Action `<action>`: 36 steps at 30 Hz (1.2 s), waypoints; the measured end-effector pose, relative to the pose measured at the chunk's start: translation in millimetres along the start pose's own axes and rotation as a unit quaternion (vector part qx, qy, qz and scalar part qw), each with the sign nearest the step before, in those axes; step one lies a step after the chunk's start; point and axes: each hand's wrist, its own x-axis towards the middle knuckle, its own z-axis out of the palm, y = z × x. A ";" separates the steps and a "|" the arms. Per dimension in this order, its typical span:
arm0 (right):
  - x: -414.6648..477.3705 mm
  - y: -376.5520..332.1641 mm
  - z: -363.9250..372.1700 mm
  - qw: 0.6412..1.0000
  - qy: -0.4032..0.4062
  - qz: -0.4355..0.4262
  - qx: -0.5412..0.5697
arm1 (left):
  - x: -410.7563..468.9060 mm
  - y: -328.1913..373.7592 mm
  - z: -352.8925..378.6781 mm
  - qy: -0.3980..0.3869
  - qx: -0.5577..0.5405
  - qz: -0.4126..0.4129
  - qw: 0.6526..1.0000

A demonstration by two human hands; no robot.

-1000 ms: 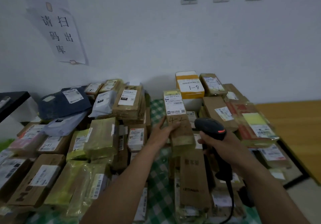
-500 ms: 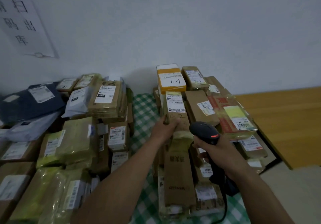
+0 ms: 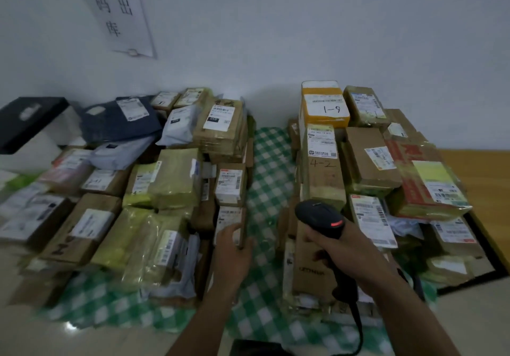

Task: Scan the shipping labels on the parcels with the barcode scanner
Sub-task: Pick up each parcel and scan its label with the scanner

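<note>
The person's left hand (image 3: 233,248) has its thumb and fingers curled over the near corner of a small brown cardboard parcel (image 3: 242,227), with its white shipping label (image 3: 227,217) facing up. This parcel sits at the inner edge of the heap of wrapped parcels (image 3: 154,190) spread out on that hand's side. The right hand (image 3: 349,248) is wrapped tight round the grip of a black pistol-shaped barcode scanner (image 3: 320,216), which is held clear above the parcels with its head pointing away from the person. A small red light (image 3: 335,223) glows on the scanner's top (which label it is aimed at I cannot tell), and its black cable (image 3: 358,325) hangs down below the wrist. Just beyond the scanner's head lies a long brown box marked 4-2 (image 3: 324,179). Behind that is a yellow-taped parcel marked 1-9 (image 3: 324,107), and both belong to the heap on the right hand's side. Between the two hands shows a strip of green-and-white checked cloth (image 3: 266,168), which runs under both heaps. High beyond the left hand, a white paper sign with black characters (image 3: 121,10) is stuck to the pale wall.
</note>
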 end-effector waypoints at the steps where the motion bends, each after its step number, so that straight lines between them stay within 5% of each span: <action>1: 0.0 1.2 5.9 1.000 -0.011 0.003 -0.008 | -0.9 -19.9 -4.6 0.005 0.030 -0.007 1.000; 5: 0.1 6.6 26.8 0.999 -0.042 0.023 -0.025 | -0.5 -79.3 -5.5 0.030 0.138 0.015 0.990; 10: -3.5 10.0 43.9 0.998 -0.043 0.024 -0.030 | 6.3 -137.4 12.5 0.050 0.146 0.015 0.988; 17: -6.2 15.0 51.5 0.998 -0.056 0.024 -0.030 | -23.2 -107.4 4.8 -0.120 0.188 -0.123 0.967; 20: -6.3 19.2 52.8 0.998 -0.058 0.025 -0.026 | -29.3 -100.3 4.7 -0.137 0.143 -0.134 0.971; 25: -6.9 24.2 53.1 0.998 -0.050 0.023 -0.016 | -28.3 -78.7 -9.2 -0.060 -0.041 -0.056 0.996; 31: -12.0 19.6 64.6 0.998 -0.056 -0.015 -0.004 | -42.1 -36.5 -24.6 -0.067 -0.209 0.010 0.976; 36: -11.5 12.6 67.1 0.998 -0.044 -0.052 0.003 | -53.6 -17.7 -31.1 -0.091 -0.235 0.031 0.967</action>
